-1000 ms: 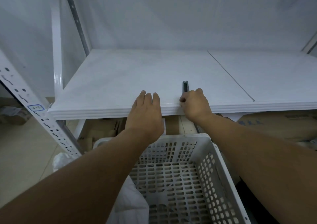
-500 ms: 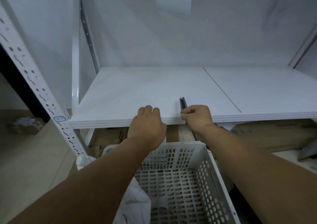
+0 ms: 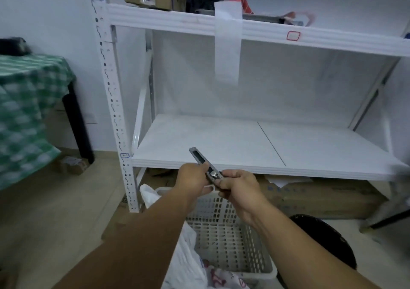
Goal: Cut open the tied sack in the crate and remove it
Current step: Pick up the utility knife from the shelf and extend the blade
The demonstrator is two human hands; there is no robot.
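Observation:
A grey utility knife (image 3: pixel 203 163) is held in front of the white shelf, tip pointing up and left. My right hand (image 3: pixel 238 186) grips its rear end. My left hand (image 3: pixel 193 179) pinches its middle. Below my arms stands a white perforated plastic crate (image 3: pixel 224 229) on the floor. A white sack (image 3: pixel 188 257) lies over the crate's left side, partly hidden by my left forearm. Some printed cloth or packets (image 3: pixel 219 276) show at the sack's lower end.
A white metal rack with a bare middle shelf (image 3: pixel 244 147) stands straight ahead; boxes and clutter sit on its upper shelf (image 3: pixel 255 26). Cardboard boxes (image 3: pixel 321 198) lie under the shelf. A green checked tablecloth (image 3: pixel 26 111) is at left, a black bin (image 3: pixel 321 244) at right.
My right hand lifted the knife off the shelf edge and drew it back. My left hand left the shelf and joined it on the knife. The view pulled back and tilted up.

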